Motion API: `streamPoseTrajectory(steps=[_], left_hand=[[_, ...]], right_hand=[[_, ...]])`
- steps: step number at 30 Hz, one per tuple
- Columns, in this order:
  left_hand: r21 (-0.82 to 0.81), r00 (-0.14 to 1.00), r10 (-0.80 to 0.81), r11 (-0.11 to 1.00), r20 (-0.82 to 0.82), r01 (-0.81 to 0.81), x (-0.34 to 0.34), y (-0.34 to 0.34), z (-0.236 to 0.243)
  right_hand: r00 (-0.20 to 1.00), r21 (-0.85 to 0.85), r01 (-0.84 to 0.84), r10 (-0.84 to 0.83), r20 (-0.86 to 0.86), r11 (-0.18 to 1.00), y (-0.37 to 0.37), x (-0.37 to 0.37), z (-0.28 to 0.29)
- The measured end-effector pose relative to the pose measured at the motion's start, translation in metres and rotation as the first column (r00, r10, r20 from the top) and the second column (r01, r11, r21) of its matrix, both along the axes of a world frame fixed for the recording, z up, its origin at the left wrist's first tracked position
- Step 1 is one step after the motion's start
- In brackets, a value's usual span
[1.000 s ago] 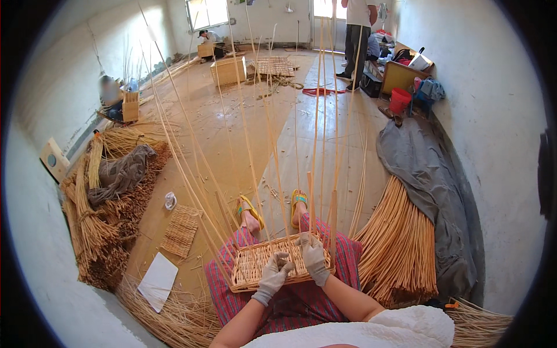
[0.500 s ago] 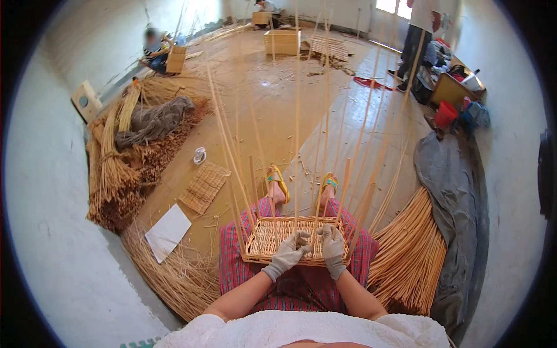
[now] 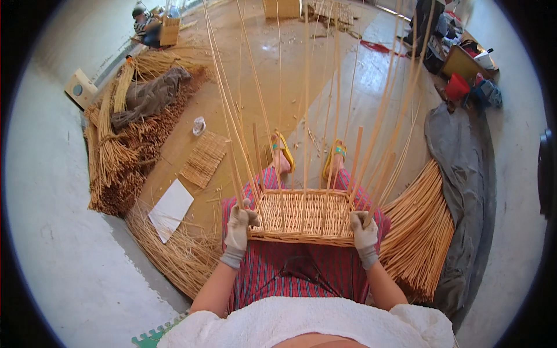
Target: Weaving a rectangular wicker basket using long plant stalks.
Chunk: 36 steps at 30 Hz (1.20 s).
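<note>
Smooth floor (image 3: 293,64), strewn with small chips, spreads beyond the grip; a woven mat panel (image 3: 204,159) lies ahead and leftward of it, a fan of loose rods (image 3: 415,232) just outward of the right hand (image 3: 364,233). Both hands are gloved and set well apart. A rectangular woven basket base (image 3: 294,210) lies across the lap between them. Grip as observed: the left hand (image 3: 237,227) is curled narrowly about the left corner post (image 3: 234,174) at its foot, the right likewise about the right corner post (image 3: 382,185). Firmness of hold cannot be determined.

Progress: weave fills the base from edge to edge, with a low border on the side nearest the lap. Thin stakes (image 3: 306,116) rise ahead of both hands, bare above that border. Assessment: base apparently complete; side walls apparently unworked. Some stake tips run out of view and cannot be checked.
</note>
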<state>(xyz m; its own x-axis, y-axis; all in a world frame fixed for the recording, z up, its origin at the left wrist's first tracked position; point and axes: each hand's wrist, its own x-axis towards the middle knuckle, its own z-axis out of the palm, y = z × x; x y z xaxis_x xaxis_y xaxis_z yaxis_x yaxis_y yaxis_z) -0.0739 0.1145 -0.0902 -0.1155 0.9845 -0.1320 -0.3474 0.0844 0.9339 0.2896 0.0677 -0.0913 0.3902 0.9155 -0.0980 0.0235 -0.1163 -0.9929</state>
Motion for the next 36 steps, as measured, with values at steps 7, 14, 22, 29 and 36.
streamPoseTrajectory(steps=[7,14,22,29,36], left_hand=[[-0.199,0.981,-0.056,0.975,0.187,0.094,-0.009,-0.003,-0.007],[-0.267,0.980,-0.180,0.944,0.080,0.195,-0.006,-0.008,0.009],[-0.169,0.988,-0.156,0.974,-0.017,0.151,0.000,-0.002,0.010],[-0.139,0.987,-0.130,0.983,-0.095,0.116,0.002,-0.008,0.003],[-0.172,0.995,0.075,0.981,-0.064,-0.085,0.019,-0.010,-0.018]], right_hand=[[0.992,0.064,0.014,-0.022,0.127,0.998,-0.006,-0.002,-0.022],[0.998,0.039,0.010,-0.012,0.067,0.999,-0.014,-0.005,-0.010],[0.984,0.002,0.122,-0.121,0.130,0.993,-0.001,-0.010,-0.007],[0.979,-0.012,0.102,-0.098,0.181,0.995,-0.004,-0.010,-0.010],[0.962,0.049,0.228,-0.233,0.146,0.972,0.000,-0.019,-0.030]])
